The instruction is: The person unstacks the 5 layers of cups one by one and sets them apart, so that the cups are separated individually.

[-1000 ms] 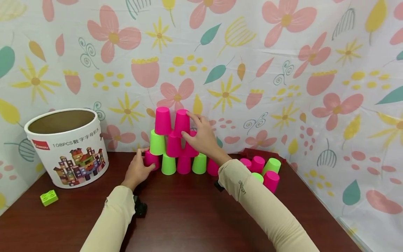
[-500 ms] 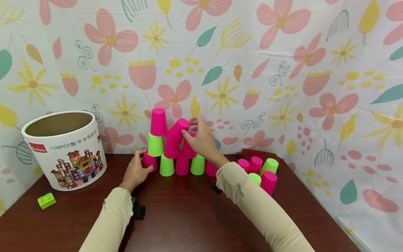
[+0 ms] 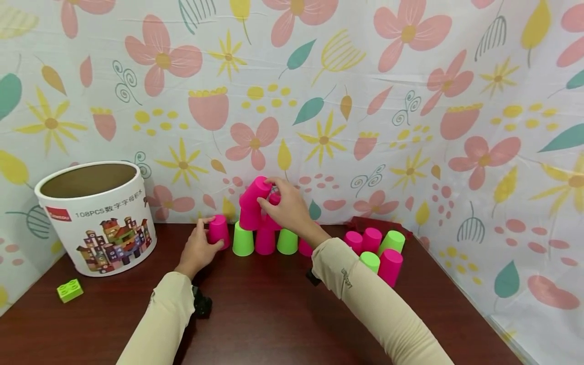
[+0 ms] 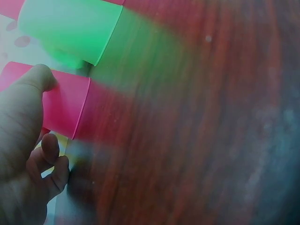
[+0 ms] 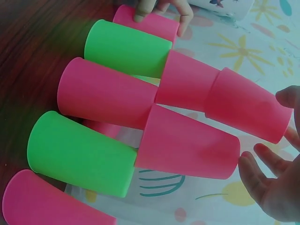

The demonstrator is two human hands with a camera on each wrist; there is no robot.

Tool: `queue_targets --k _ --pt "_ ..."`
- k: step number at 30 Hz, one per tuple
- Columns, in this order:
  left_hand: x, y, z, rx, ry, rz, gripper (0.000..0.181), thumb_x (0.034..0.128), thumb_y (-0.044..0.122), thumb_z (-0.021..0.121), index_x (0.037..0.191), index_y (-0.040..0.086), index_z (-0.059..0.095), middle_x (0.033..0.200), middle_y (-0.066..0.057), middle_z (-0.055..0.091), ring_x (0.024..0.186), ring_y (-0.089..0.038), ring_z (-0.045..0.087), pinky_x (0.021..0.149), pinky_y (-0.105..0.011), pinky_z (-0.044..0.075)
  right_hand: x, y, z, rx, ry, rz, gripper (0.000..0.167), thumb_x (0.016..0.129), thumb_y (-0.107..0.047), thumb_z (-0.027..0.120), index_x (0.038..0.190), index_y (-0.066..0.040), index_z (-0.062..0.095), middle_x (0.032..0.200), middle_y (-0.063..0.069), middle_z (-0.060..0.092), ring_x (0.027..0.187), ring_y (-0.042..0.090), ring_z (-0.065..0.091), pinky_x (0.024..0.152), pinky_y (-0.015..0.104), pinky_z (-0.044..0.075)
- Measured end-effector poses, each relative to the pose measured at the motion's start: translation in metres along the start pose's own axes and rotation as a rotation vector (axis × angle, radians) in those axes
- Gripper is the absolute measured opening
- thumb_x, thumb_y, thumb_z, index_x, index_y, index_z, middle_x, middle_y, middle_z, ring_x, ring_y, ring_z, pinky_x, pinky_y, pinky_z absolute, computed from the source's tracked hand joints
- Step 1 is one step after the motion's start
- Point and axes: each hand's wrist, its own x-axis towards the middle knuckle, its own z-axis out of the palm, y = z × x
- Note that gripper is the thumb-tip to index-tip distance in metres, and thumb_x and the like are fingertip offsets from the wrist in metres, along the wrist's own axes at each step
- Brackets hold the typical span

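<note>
At the left end of the bottom row, my left hand (image 3: 198, 249) holds a pink cup (image 3: 219, 231) between thumb and fingers; the left wrist view shows the thumb across that cup (image 4: 68, 103). Higher up, my right hand (image 3: 292, 209) pinches the closed end of a tilted pink cup (image 3: 256, 192). In the right wrist view this cup (image 5: 248, 105) slants over another pink cup (image 5: 187, 82), which stands on the bottom row. A second upright pink cup (image 5: 187, 145) is beside it, close to my right fingertips. Green cups (image 3: 243, 239) alternate with pink ones below.
A white printed bucket (image 3: 98, 223) stands at the back left, with a green block (image 3: 70, 290) before it. Several loose pink and green cups (image 3: 390, 266) are at the right, near a dark red object (image 3: 380, 224). Patterned cloth (image 3: 292, 101) hangs behind.
The green cup and the pink cup on it have gone from the left of the stack. The cup in my right hand has tipped over leftward and lower. My left hand has stayed put.
</note>
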Motion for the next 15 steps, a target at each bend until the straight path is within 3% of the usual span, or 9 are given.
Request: queue_targets --k 8,15 --pt "0.000 0.004 -0.002 0.001 -0.009 0.024 0.071 0.0902 0.017 0.069 0.148 0.011 0.028 0.128 -0.027 0.048 0.114 -0.041 0.057 0.089 -0.054 0.049 0.007 -0.007 -0.002 -0.032 -0.041 -0.041 0.058 0.091 -0.033 0.072 0.142 -0.016 0.052 0.135 0.003 0.057 0.106 0.026 0.057 0.080 0.035 0.051" --pt "-0.002 0.004 -0.001 -0.003 -0.009 0.020 0.071 0.0910 0.017 0.069 0.149 0.011 0.027 0.130 -0.027 0.047 0.115 -0.041 0.056 0.090 -0.055 0.049 0.006 -0.013 -0.002 -0.011 -0.044 -0.096 0.046 0.091 -0.029 0.072 0.132 -0.013 0.059 0.116 0.003 0.061 0.085 0.021 0.058 0.070 0.029 0.051"
